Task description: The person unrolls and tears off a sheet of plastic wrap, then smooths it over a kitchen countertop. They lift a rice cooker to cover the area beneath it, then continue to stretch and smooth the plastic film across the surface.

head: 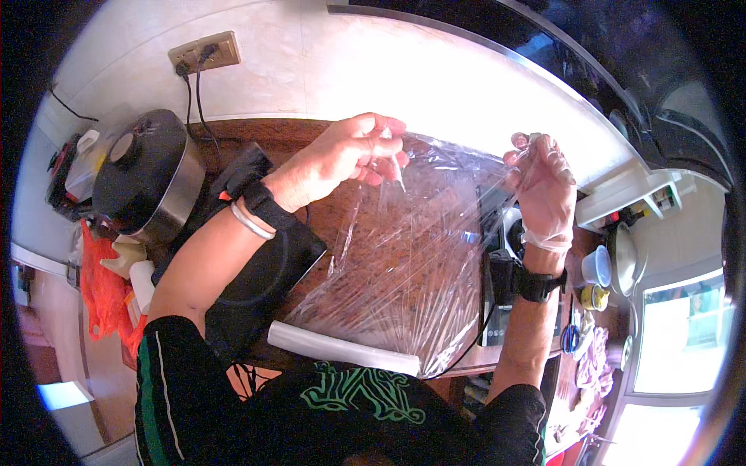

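Observation:
A sheet of clear plastic wrap (431, 233) stretches over the brown stone-look countertop (280, 137). It runs from a white roll of wrap (344, 348) lying at the counter's near edge, against my shirt. My left hand (370, 148), bare, with a bangle and a black strap at the wrist, pinches the sheet's far left corner between fingers and thumb. Opposite, my right hand (542, 180), in a thin translucent glove and with a black strap at the wrist, grips the far right corner. The wrap is creased and gathered toward both hands.
To the left stand a lidded metal pot (145, 175) and a black induction cooktop (262, 274), near a red plastic bag (105, 279). On the right are a black appliance (501, 285), a plastic tub (595, 266) and blue-handled scissors (570, 338). Two cords hang from the wall socket (204, 51).

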A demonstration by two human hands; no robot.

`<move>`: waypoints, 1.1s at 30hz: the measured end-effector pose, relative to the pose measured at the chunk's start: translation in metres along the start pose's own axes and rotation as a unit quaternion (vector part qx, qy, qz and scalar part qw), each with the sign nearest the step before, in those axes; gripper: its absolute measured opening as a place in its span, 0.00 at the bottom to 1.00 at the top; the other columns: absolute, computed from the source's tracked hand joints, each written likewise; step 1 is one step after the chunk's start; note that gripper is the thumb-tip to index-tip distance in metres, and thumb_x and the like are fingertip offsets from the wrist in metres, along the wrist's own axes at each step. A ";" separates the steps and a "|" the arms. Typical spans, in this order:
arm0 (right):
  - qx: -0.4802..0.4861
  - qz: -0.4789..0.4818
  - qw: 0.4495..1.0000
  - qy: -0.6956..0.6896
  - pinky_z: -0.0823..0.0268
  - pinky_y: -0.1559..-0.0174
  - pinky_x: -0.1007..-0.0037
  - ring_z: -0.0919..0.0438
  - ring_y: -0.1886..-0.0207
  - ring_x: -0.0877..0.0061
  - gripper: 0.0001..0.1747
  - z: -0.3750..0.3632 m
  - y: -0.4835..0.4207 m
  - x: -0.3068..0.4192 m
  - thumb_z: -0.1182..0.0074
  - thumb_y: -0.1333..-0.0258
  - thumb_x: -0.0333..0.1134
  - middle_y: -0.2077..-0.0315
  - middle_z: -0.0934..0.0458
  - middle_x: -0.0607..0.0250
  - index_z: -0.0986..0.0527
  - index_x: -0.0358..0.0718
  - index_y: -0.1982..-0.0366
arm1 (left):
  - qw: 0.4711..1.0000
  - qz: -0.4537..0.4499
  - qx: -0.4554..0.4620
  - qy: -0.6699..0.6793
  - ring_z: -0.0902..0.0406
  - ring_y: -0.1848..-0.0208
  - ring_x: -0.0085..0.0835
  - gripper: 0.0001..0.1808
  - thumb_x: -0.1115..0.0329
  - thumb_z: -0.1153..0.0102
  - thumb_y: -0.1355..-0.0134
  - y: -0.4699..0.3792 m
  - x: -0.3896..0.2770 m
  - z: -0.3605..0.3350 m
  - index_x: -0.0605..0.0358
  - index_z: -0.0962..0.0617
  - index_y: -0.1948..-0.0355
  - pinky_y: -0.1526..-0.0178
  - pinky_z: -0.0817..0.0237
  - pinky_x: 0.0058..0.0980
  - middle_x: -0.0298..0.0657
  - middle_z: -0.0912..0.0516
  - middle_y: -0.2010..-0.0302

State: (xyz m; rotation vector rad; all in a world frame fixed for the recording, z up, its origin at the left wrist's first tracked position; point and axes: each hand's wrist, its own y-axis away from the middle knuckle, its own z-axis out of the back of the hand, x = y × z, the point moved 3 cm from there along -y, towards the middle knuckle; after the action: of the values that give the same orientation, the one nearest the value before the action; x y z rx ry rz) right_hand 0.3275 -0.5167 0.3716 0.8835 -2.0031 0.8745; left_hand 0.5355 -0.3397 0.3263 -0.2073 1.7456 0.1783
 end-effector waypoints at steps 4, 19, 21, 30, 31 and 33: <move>-0.060 0.007 0.998 0.015 0.29 0.74 0.77 0.21 0.70 0.72 0.04 0.000 -0.002 -0.004 0.50 0.42 0.33 0.66 0.24 0.59 0.28 0.40 0.68 | 0.999 -0.031 -0.008 -0.033 0.21 0.65 0.22 0.11 0.61 0.41 0.39 0.005 -0.011 0.002 0.56 0.22 0.61 0.63 0.31 0.19 0.37 0.19 0.67; -0.090 0.019 0.947 0.308 0.59 0.81 0.85 0.48 0.82 0.90 0.16 -0.047 0.003 -0.003 0.55 0.38 0.37 0.82 0.40 0.79 0.24 0.32 0.61 | 0.985 -0.087 0.042 -0.143 0.26 0.72 0.16 0.09 0.67 0.43 0.39 0.015 -0.042 -0.015 0.62 0.18 0.63 0.68 0.34 0.16 0.33 0.19 0.73; -0.051 0.014 0.922 0.383 0.57 0.78 0.83 0.46 0.80 0.91 0.25 -0.058 0.008 0.001 0.51 0.41 0.49 0.83 0.41 0.79 0.24 0.30 0.60 | 0.984 -0.095 0.040 -0.148 0.26 0.73 0.16 0.09 0.67 0.43 0.39 0.013 -0.042 -0.017 0.63 0.18 0.64 0.68 0.34 0.17 0.34 0.19 0.74; 0.114 -0.122 0.843 0.511 0.30 0.60 0.77 0.23 0.63 0.80 0.23 -0.091 0.019 -0.005 0.44 0.46 0.37 0.65 0.19 0.59 0.25 0.28 0.52 | 0.969 -0.128 0.034 -0.207 0.27 0.75 0.18 0.09 0.69 0.42 0.41 0.008 -0.037 -0.029 0.65 0.19 0.65 0.70 0.35 0.18 0.33 0.20 0.76; 0.115 -0.109 0.834 0.528 0.29 0.62 0.78 0.23 0.64 0.81 0.20 -0.092 0.018 -0.007 0.44 0.45 0.32 0.65 0.19 0.60 0.25 0.29 0.52 | 0.963 -0.142 0.034 -0.227 0.27 0.75 0.18 0.10 0.69 0.41 0.42 0.007 -0.036 -0.030 0.66 0.20 0.63 0.70 0.35 0.19 0.33 0.20 0.76; 0.106 -0.157 0.868 0.459 0.30 0.64 0.80 0.23 0.66 0.83 0.13 -0.090 0.016 -0.010 0.46 0.44 0.30 0.68 0.19 0.63 0.23 0.30 0.58 | 0.970 -0.130 0.023 -0.205 0.26 0.73 0.20 0.13 0.68 0.40 0.42 0.006 -0.034 -0.027 0.65 0.21 0.59 0.69 0.34 0.19 0.35 0.20 0.73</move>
State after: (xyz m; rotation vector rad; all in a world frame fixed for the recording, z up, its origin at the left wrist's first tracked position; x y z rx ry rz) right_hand 0.3519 -0.4332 0.4012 0.6816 -0.9233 1.0643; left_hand 0.5138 -0.3388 0.3643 -0.3389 1.2952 -0.0121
